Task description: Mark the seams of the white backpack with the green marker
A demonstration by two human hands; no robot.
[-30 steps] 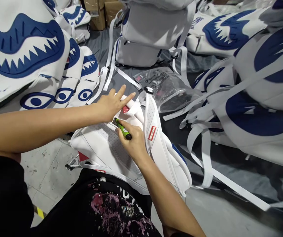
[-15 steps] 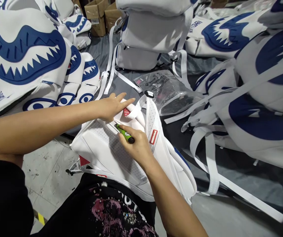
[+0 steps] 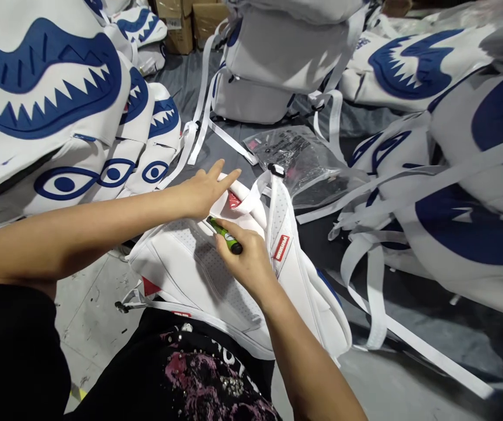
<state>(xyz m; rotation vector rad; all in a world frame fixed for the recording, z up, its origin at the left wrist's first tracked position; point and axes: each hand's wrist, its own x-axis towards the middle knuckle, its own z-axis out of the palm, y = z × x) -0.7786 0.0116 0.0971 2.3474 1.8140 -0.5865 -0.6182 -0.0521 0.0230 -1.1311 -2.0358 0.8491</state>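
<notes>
A white backpack [image 3: 176, 257] lies back side up at the table's near edge, against my body. Its strap [image 3: 283, 228] bears a red label and runs up to a black buckle. My left hand [image 3: 205, 190] rests on the top of the backpack with its fingers spread, beside a red tag [image 3: 234, 200]. Between the fingers of my right hand [image 3: 246, 257] is a green marker [image 3: 226, 235] with a black end. The marker's other end meets the white fabric just below my left hand.
Stacked white backpacks with blue shark mouths [image 3: 49, 76] stand at the left. More grey-white backpacks [image 3: 277, 52] are piled behind, and others [image 3: 465, 234] at the right with loose straps. A clear plastic bag [image 3: 304, 164] lies on the dark table cover.
The view has shifted a little, so the surroundings sit differently. Both hands keep nearly the same place on the backpack, and the marker is still held in my right hand.
</notes>
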